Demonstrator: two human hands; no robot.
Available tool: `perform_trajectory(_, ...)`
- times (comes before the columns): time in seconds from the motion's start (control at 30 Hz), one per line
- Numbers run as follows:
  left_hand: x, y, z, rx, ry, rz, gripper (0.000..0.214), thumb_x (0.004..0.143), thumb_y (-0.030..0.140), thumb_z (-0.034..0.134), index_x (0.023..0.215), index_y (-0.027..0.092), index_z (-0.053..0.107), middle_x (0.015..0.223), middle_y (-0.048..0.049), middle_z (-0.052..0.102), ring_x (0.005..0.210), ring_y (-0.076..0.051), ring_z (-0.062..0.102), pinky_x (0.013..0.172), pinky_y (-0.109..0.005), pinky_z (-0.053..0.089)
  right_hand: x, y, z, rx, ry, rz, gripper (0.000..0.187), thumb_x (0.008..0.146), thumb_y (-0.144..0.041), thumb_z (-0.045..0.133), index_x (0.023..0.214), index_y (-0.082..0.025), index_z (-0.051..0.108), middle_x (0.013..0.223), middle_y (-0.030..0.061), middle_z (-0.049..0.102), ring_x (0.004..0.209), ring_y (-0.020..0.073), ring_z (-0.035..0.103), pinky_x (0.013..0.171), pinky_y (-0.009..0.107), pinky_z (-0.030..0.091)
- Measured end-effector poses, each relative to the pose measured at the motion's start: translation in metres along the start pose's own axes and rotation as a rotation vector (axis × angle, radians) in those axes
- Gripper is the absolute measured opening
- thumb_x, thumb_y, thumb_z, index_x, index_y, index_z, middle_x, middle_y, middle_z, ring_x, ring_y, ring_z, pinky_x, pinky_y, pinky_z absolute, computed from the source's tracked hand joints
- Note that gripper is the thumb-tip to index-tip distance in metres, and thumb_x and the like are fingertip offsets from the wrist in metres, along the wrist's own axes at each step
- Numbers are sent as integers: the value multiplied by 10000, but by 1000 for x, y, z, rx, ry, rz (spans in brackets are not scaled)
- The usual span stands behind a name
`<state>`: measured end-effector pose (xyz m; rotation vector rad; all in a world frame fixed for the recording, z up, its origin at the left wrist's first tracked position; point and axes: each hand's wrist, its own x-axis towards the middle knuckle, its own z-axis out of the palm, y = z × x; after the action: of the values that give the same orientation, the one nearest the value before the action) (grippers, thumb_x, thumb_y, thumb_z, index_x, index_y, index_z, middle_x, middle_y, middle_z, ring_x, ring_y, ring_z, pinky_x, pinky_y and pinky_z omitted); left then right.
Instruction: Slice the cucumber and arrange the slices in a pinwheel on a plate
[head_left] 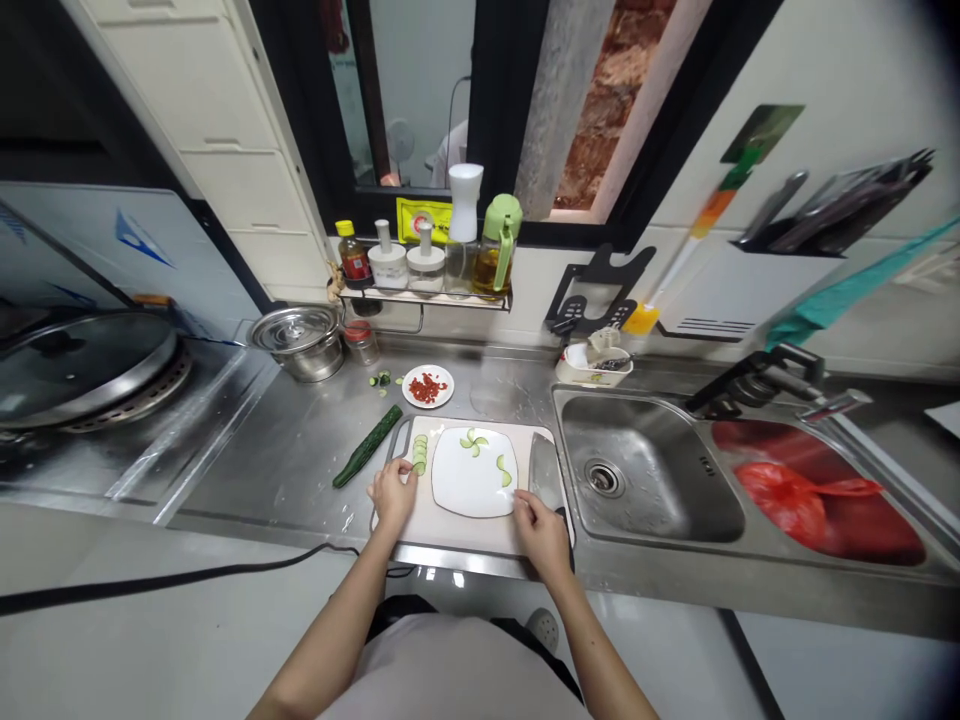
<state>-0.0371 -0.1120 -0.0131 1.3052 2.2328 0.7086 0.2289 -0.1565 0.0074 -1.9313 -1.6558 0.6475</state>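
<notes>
A white square plate (475,495) lies on the cutting board (480,537). Green-edged cucumber slices (473,442) form a fan near its far edge, and a few more curve along its right side. My left hand (393,493) is left of the plate, thumb and finger closed at the nearest of a row of overlapping cucumber slices (421,447). By the plate's right rim is my right hand (541,535), its fingertips pinched together; whatever they hold is too small to make out. A wide-bladed kitchen knife (545,470) rests on the board's right side, its handle partly behind that hand.
Left of the board lies a cucumber (367,447). Behind it are a small plate of chopped red pieces (428,387), cucumber scraps (381,379) and a lidded steel pot (300,340). To the right is a sink (652,480), with a red plastic bag (787,500) in its second basin.
</notes>
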Motion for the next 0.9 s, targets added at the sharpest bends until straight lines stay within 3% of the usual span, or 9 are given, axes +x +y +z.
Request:
perform_trajectory(0.17, 7, 14, -3, -533, -114, -15, 217, 763, 359, 622, 864, 168, 629, 821, -52, 690, 787, -168, 635, 793, -310, 473, 12, -24, -7, 54, 11, -41, 430, 879, -462, 386, 929, -184, 710, 611, 39, 626, 597, 186, 571, 588, 264, 376)
perform_trajectory(0.27, 7, 38, -13, -802, -184, 44, 304, 686, 405, 688, 846, 152, 637, 837, -64, 694, 761, -150, 632, 753, -276, 486, 26, -54, -15, 167, 22, -108, 376, 870, -454, 428, 898, -179, 682, 604, 15, 588, 590, 160, 546, 597, 249, 382)
perform_trajectory(0.37, 2, 67, -27, -918, -233, 99, 342, 634, 409, 743, 836, 147, 655, 821, -55, 690, 736, -139, 621, 714, -257, 477, 41, -85, -21, 328, 2, -198, 321, 845, -440, 495, 926, -183, 669, 637, -1, 589, 594, 144, 533, 600, 239, 405)
perform_trajectory(0.57, -6, 105, -51, -906, -259, 302, 243, 680, 354, 741, 818, 160, 698, 796, -35, 688, 713, -125, 583, 710, -251, 460, 63, -122, -24, 507, -19, -345, 241, 823, -375, 558, 922, -194, 684, 839, 39, 690, 732, 153, 583, 687, 255, 454)
perform_trajectory(0.73, -6, 111, -56, -836, -281, 381, 221, 700, 327, 726, 850, 164, 721, 798, -37, 701, 725, -133, 588, 714, -256, 461, 66, -128, -26, 539, -76, -344, 184, 810, -336, 555, 753, -189, 649, 743, 22, 670, 692, 143, 559, 684, 254, 445)
perform_trajectory(0.9, -7, 114, -53, -817, -326, 364, 228, 704, 351, 723, 815, 153, 730, 808, -57, 720, 727, -151, 618, 717, -271, 478, 63, -130, -31, 596, -107, -289, 169, 797, -332, 560, 748, -188, 636, 724, 19, 662, 689, 142, 559, 656, 242, 432)
